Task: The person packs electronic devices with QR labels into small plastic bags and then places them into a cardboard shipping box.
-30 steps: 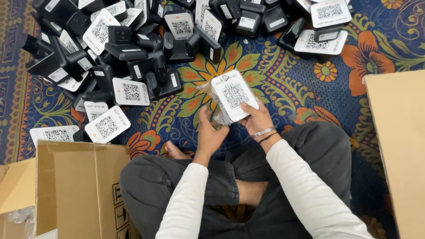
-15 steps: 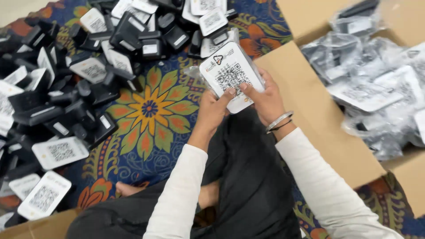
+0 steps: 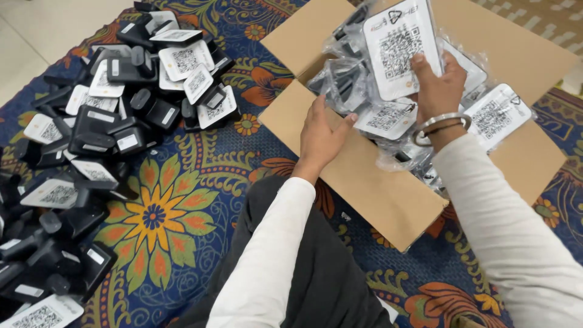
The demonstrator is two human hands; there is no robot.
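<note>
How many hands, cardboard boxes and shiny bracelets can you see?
Bare hands: 2, the left hand resting on the box flap, the right hand holding a white plastic-wrapped card
Open brown cardboard box: 1
Silver metal bracelet: 1
Total: 4

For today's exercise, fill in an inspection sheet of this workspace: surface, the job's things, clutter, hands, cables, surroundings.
Surface: patterned floral carpet, blue with orange and yellow flowers.
Job's things: white bagged device held above an open cardboard box that holds more bagged devices.
Clutter: heap of loose black and white devices on the carpet to the left.
Hands: right hand has a grip on the white bagged device; left hand rests on the box flap, open.
Cables: nothing seen.
Surroundings: pale floor at top left.
</note>
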